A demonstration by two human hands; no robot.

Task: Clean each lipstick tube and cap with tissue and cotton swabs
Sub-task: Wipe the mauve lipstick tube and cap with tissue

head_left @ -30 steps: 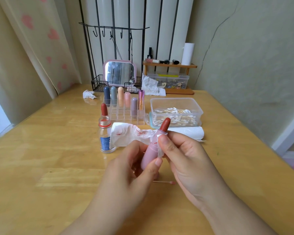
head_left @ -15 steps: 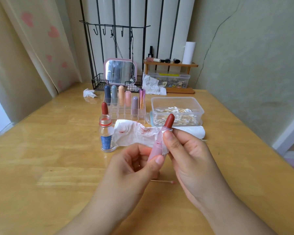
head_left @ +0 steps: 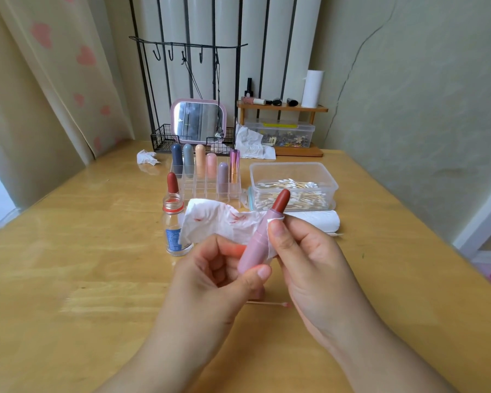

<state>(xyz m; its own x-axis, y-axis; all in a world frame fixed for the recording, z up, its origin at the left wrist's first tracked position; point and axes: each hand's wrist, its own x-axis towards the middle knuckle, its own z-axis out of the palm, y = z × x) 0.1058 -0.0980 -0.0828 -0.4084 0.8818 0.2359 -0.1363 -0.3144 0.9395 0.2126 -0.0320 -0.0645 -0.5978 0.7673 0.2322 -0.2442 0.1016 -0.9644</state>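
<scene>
My left hand grips the base of an open pink lipstick tube, tilted up to the right, its dark red bullet exposed. My right hand pinches a white tissue with red smears against the upper part of the tube. A used cotton swab lies on the table under my hands. Several capped lipsticks stand in a clear organiser behind. A clear box of cotton swabs sits to its right.
A small glass bottle with an open neck stands left of the tissue, a dark red cap behind it. A folded tissue stack lies before the swab box. Crumpled tissues, a mirror and a wooden shelf line the wooden table's far edge.
Both hands lifted the lipstick slightly and shifted it right. My right fingers slid the tissue along the tube's upper part.
</scene>
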